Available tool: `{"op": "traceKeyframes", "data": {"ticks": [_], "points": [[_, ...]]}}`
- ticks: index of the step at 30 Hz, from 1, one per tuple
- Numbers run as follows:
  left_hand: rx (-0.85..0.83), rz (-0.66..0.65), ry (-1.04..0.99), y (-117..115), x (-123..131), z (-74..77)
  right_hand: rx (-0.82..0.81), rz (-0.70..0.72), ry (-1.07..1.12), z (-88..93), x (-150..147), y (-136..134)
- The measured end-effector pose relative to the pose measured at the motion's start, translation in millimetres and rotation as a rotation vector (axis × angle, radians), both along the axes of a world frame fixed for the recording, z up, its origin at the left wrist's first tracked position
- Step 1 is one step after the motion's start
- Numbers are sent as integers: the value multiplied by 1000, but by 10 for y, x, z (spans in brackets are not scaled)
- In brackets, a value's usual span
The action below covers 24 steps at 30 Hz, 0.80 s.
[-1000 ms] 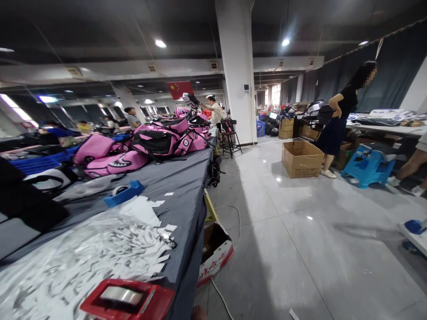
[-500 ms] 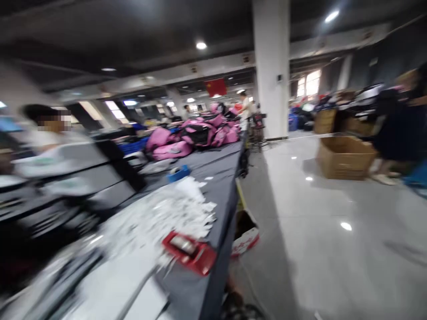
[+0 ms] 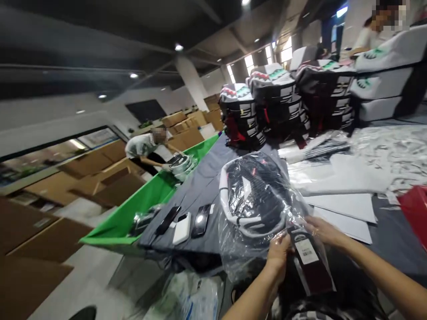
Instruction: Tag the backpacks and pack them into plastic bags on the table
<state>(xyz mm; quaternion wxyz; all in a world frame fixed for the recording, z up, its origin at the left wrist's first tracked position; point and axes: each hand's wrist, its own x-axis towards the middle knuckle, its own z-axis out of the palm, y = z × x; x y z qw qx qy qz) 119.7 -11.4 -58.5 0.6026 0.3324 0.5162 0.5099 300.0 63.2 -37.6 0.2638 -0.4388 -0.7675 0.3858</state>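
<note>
Both my hands hold up a clear plastic bag [image 3: 253, 249] with a black and white backpack [image 3: 255, 198] inside it. My left hand [image 3: 276, 257] grips the bag's lower edge. My right hand [image 3: 322, 232] pinches the bag beside a dark strap with a white hang tag [image 3: 306, 251]. The bag lies partly over the edge of a grey cloth-covered table [image 3: 196, 209]. The lower part of the bag is lost among dark things below my arms.
Stacks of bagged backpacks [image 3: 276, 102] stand behind the bag, with white sheets [image 3: 340, 209] to the right. Phone-sized objects [image 3: 183, 224] lie nearby. A co-worker [image 3: 147, 149] handles a bagged item beside a green bin [image 3: 150, 200]. Cardboard boxes [image 3: 50, 235] fill the lower left.
The view has swung away from the aisle and pink bags to the table's other side, tilted. My hands have come into view holding the bagged backpack.
</note>
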Motion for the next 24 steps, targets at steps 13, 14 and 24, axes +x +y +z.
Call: {"op": "traceKeyframes", "data": {"ticks": [13,14,24], "points": [[82,-174,332,-127,43,-185,-299,-131,94,75,114,-527],[122,-231,438,-149,7,-179,-245,-168,43,21,134,-546],[1131,-1038,1140,534,-33,598,377,-443,-279,-412,148,-1265]]}}
